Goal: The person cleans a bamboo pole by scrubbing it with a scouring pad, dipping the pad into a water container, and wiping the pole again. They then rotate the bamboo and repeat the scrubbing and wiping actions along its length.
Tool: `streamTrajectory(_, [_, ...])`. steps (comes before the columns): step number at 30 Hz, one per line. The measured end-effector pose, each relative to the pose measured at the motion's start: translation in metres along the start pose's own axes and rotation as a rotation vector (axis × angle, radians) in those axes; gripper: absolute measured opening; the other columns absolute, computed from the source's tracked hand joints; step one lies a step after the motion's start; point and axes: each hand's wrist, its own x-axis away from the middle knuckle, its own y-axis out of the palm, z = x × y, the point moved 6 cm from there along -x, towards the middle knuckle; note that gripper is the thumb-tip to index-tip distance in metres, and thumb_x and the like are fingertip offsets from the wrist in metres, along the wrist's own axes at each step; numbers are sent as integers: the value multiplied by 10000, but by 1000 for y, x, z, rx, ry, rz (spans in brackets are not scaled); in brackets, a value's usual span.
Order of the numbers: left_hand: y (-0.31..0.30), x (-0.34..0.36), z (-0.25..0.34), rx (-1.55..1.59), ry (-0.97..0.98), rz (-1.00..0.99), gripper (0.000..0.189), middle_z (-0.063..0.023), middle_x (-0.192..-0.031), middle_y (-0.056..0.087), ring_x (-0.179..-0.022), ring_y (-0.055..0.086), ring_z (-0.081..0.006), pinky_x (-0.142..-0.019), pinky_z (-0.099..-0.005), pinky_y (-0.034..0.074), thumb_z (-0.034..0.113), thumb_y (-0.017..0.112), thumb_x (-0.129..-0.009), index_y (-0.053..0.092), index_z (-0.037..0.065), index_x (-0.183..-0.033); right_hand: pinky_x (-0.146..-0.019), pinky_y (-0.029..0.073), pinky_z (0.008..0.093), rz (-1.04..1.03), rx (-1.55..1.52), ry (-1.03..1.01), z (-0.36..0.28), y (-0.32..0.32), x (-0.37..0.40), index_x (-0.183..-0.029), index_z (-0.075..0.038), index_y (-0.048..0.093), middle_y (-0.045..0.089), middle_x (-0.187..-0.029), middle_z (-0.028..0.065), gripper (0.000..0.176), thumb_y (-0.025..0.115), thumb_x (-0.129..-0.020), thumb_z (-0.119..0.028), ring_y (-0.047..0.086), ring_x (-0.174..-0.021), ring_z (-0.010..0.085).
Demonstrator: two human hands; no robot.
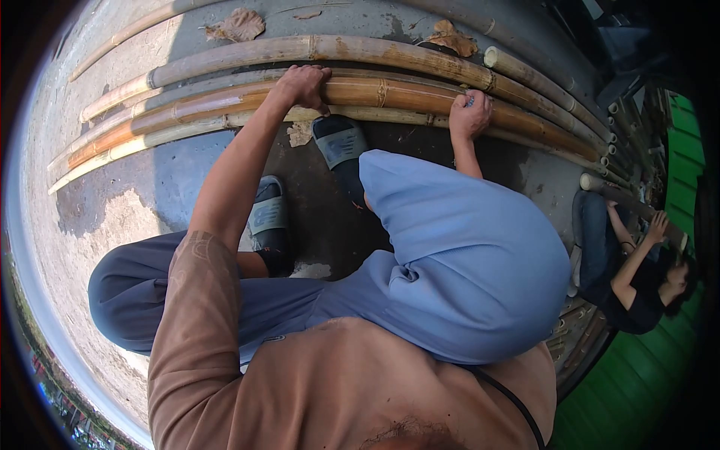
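Note:
An orange-brown, wet-looking bamboo pole (352, 91) lies across the view among paler poles. My left hand (304, 86) is wrapped over this pole left of its middle, with the fingers bent round it. Farther right, my right hand (471, 114) is closed at the front side of the same pole, around a small bluish item (470, 100) that shows between the fingers. What that item is cannot be made out. A paler bamboo pole (270, 51) runs just behind the brown one.
My sandalled feet (339, 146) are close to the front of the poles. Dry leaves (452, 37) lie behind them. At the right, another person (637, 277) sits holding a bamboo piece (600, 185), near more stacked poles and a green surface (622, 390).

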Motion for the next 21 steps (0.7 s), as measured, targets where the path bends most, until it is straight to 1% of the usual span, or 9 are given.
streamTrajectory(3, [5, 1, -4, 1, -7, 14, 897, -160, -1290, 695, -1279, 634, -368, -1065, -509, 494, 466, 956, -624, 615, 66, -1351, -1047, 521, 518, -91, -314, -218, -122, 20, 36, -908, -73, 659, 712, -960, 134, 91, 633, -821, -77, 690, -1025, 377])
streamTrajectory(5, [5, 3, -5, -5, -18, 21, 912, -156, -1306, 688, -1292, 627, -358, -1073, -505, 491, 463, 951, -623, 610, 68, -1371, -1092, 511, 509, -79, -365, -312, -147, 25, 49, -919, -72, 650, 716, -1002, 129, 93, 642, -827, -80, 692, -1064, 361])
streamTrajectory(7, [8, 8, -4, -6, -13, 31, 906, -154, -1320, 681, -1297, 625, -352, -1078, -502, 490, 445, 938, -630, 606, 76, -1388, -1051, 539, 486, -165, -411, -356, -118, 19, 33, -935, -72, 653, 723, -1007, 127, 98, 642, -837, -71, 699, -1036, 363])
streamTrajectory(9, [4, 9, -9, -12, -15, 52, 893, -153, -1321, 678, -1298, 625, -349, -1083, -501, 489, 426, 925, -636, 605, 84, -1397, -914, 551, 507, -85, -274, -193, -57, 9, 18, -952, -67, 660, 716, -975, 128, 107, 637, -847, -65, 686, -952, 388])
streamTrajectory(11, [6, 6, -6, -8, -10, 68, 873, -152, -1311, 680, -1295, 626, -348, -1086, -502, 487, 407, 912, -643, 607, 93, -1398, -844, 554, 521, -3, -108, -106, 19, -9, 1, -996, -58, 682, 715, -981, 173, 150, 600, -872, -76, 680, -936, 431])
streamTrajectory(13, [10, 6, -5, -11, -29, 46, 874, -149, -1309, 681, -1295, 625, -346, -1081, -509, 486, 395, 905, -644, 605, 100, -1409, -826, 534, 551, 12, 68, -2, 88, -21, -11, -983, -62, 674, 701, -935, 188, 155, 595, -852, -85, 663, -889, 445])
streamTrajectory(15, [7, 2, -3, -20, -37, 30, 884, -148, -1307, 682, -1293, 626, -345, -1077, -507, 488, 398, 906, -639, 603, 101, -1414, -845, 522, 554, 35, 114, 18, 87, -19, -15, -917, -57, 641, 676, -907, 173, 86, 598, -848, -81, 646, -901, 435])
streamTrajectory(18, [10, -1, -5, -11, -40, 64, 894, -149, -1315, 666, -1295, 615, -360, -1076, -502, 490, 377, 916, -625, 602, 103, -1416, -910, 510, 527, -12, -68, -63, -25, 7, 8, -916, -71, 645, 677, -907, 156, 83, 602, -845, -75, 647, -915, 412])
streamTrajectory(21, [10, 6, -2, -56, -26, 133, 900, -146, -1348, 626, -1315, 581, -385, -1089, -503, 485, 380, 930, -624, 600, 99, -1413, -1057, 501, 520, -90, -435, -258, -147, 29, 51, -924, -69, 632, 705, -1025, 153, 105, 634, -823, -42, 675, -1068, 386])
